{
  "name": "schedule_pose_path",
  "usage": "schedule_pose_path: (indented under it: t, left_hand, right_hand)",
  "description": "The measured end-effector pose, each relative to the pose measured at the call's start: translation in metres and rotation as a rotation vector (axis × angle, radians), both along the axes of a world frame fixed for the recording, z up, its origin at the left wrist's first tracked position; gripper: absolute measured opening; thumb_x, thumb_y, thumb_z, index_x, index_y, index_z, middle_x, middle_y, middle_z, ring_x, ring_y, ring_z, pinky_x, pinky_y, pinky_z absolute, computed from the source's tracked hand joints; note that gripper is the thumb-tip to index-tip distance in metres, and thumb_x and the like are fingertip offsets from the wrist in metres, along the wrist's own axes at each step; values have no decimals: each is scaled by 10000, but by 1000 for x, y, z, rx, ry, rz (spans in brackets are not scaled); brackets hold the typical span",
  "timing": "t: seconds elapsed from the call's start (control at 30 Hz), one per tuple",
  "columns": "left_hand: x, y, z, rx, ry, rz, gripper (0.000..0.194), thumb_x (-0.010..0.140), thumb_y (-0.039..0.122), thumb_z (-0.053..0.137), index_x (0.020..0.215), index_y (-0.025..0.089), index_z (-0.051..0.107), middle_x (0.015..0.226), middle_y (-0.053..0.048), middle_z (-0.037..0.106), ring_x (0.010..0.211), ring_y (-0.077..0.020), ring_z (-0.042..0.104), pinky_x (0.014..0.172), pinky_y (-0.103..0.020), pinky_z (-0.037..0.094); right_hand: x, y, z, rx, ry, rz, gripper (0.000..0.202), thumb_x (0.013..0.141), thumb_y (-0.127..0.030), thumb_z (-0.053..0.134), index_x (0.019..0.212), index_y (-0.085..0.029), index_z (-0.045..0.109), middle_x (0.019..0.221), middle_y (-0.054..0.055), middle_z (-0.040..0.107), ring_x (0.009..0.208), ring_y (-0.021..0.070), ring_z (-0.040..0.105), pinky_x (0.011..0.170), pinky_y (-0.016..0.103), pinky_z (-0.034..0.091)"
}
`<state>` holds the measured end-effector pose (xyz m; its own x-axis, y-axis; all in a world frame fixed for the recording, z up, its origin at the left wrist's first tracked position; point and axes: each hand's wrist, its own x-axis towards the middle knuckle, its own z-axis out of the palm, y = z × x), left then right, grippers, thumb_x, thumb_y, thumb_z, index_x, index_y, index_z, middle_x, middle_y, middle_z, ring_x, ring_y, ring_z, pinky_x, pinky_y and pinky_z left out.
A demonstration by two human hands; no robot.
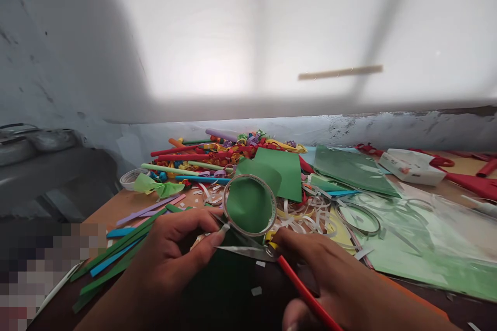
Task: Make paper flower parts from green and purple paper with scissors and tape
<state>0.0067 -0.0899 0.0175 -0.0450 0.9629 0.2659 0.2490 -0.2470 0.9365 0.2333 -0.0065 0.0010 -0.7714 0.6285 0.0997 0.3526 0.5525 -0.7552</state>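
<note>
A roll of clear tape (273, 212) stands on edge between my hands, with green paper showing through its ring. My left hand (182, 248) is closed in a pinch at the roll's lower left edge, apparently on the tape's end; the fingertips hide part of it. In my right hand (310, 256) are scissors (301, 284) with red and yellow handles. Their blades point left, just below the roll, and the tips reach close to my left thumb. A dark green sheet lies under the blades, mostly in shadow.
Long green, blue and purple paper strips (124, 240) lie on the left. Behind the roll are green paper sheets (287, 170) and a heap of coloured party blowers (186, 158). White paper shreds, clear plastic sheets (427, 238), another tape ring (359, 219) and a white box (411, 166) are on the right.
</note>
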Motion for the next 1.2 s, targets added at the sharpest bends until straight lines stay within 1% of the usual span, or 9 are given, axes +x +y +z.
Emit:
schedule_pose_path:
  t: [0.17, 0.47, 0.6, 0.77, 0.9, 0.97, 1.1, 1.17, 1.2]
  left_hand:
    - [2, -2, 1, -47, -46, 36, 288, 850, 382, 712, 647, 179, 681, 1017, -56, 736, 798, -167, 659, 648, -216, 487]
    - [-2, 10, -6, -269, -177, 10, 277, 827, 469, 751, 843, 193, 746, 678, -14, 697, 600, -122, 629, 532, -178, 484]
    - [-7, 2, -4, -406, -377, 40, 269, 731, 402, 850, 902, 211, 767, 795, -32, 766, 695, -159, 704, 589, -194, 549]
    - [-10, -23, 7, -606, -536, 61, 315, 566, 410, 940, 750, 249, 741, 710, 15, 734, 597, -113, 649, 553, -168, 515]
    - [-34, -12, -13, -620, -150, -50, 332, 755, 558, 778, 739, 236, 699, 632, 36, 661, 516, -96, 578, 478, -165, 474]
    - [-50, -2, -34, -403, 310, -10, 303, 888, 529, 627, 854, 249, 737, 758, 5, 729, 658, -154, 670, 581, -208, 543]
    - [-63, 7, -64, 403, 1008, -77, 290, 877, 238, 543, 1074, 296, 749, 1025, -3, 800, 809, -191, 741, 742, -229, 564]
    - [-55, 6, -65, 505, 1073, -19, 295, 894, 203, 482, 1006, 271, 746, 973, -12, 802, 773, -188, 737, 709, -225, 551]
    - [-48, 5, -62, 399, 1052, -2, 266, 919, 228, 473, 966, 257, 734, 925, -11, 796, 757, -182, 732, 686, -219, 542]
  right_hand:
    - [14, 14, 0, 1, 195, 44, 753, 746, -928, 428, 884, -214, 621, 824, 20, 619, 758, 195, 543, 652, 275, 428]
    - [22, 38, -9, 91, 358, -174, 694, 725, -899, 537, 820, -213, 576, 699, -10, 559, 605, 153, 488, 529, 261, 398]
    - [32, 50, 1, 197, 172, -401, 596, 792, -809, 573, 859, -217, 600, 737, 17, 624, 627, 181, 550, 554, 285, 421]
    - [49, 55, 29, 302, -342, -533, 538, 806, -763, 563, 816, -230, 632, 712, 32, 659, 628, 209, 578, 547, 291, 386]
    - [50, 65, 29, 337, -723, -521, 448, 837, -649, 566, 797, -215, 668, 795, 89, 715, 666, 247, 637, 527, 296, 354]
    - [51, 71, 22, 360, -780, -473, 317, 826, -519, 622, 784, -207, 662, 803, 97, 717, 687, 251, 646, 524, 298, 337]
    - [56, 79, 14, 384, -770, -396, 140, 776, -346, 706, 765, -212, 667, 801, 67, 721, 730, 235, 662, 533, 286, 351]
    - [55, 77, 16, 429, -758, -431, 184, 845, -360, 673, 779, -188, 680, 824, 100, 724, 767, 263, 676, 571, 303, 386]
    - [52, 73, 17, 471, -751, -466, 224, 897, -378, 631, 838, -171, 693, 873, 126, 728, 822, 287, 682, 610, 320, 410]
